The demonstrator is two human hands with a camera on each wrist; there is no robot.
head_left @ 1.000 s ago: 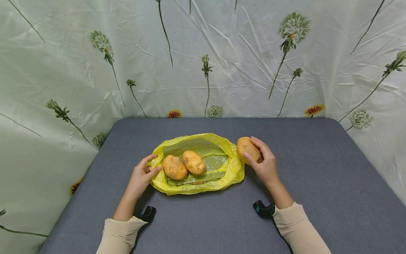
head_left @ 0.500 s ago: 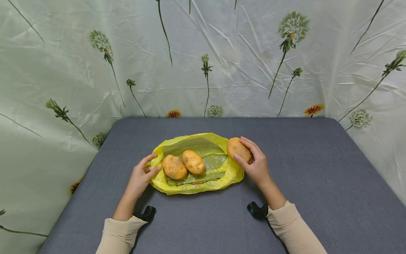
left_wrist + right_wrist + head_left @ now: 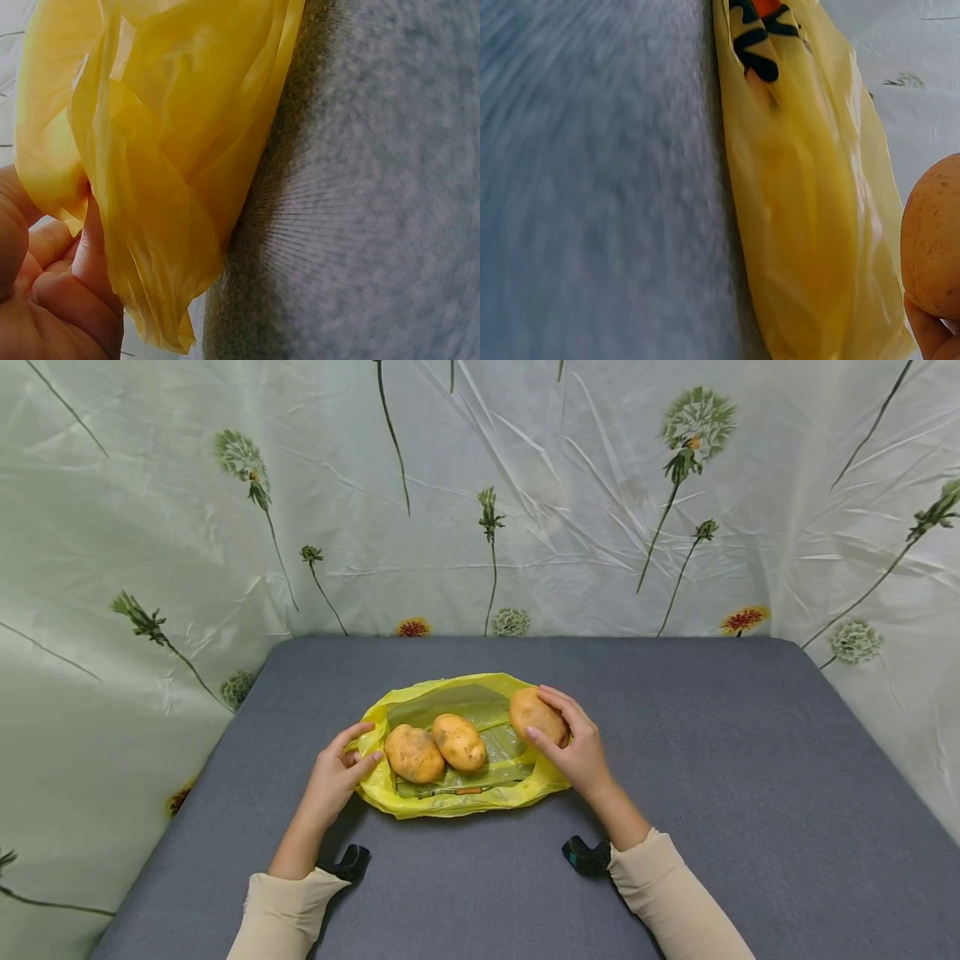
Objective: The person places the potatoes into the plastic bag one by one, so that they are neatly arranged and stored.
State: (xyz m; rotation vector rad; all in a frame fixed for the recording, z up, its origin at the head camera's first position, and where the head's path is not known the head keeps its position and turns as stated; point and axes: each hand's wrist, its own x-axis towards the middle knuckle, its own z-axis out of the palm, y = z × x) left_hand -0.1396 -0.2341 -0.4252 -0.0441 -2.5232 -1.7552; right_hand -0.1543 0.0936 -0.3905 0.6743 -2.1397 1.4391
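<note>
A yellow plastic bag (image 3: 420, 806) lies on the table with its mouth spread upward. Two potatoes sit inside its left half, one potato (image 3: 414, 753) at the left and another potato (image 3: 459, 743) touching it. My left hand (image 3: 336, 777) holds the bag's left rim between thumb and fingers; in the left wrist view the yellow film (image 3: 165, 150) hides some fingertips. A third potato (image 3: 536, 717) is gripped by my right hand (image 3: 581, 752), above the bag's right rim. That potato (image 3: 934, 240) shows at the right edge of the right wrist view.
A dark grey cloth-covered table (image 3: 712, 777) lies under everything. Behind it hangs a pale curtain (image 3: 562, 527) with a flower print. Black devices sit at both wrists, such as the left wrist device (image 3: 352, 864).
My right hand has moved left with its potato, from beside the bag to over its right rim. The left hand and the two potatoes inside have stayed in place.
</note>
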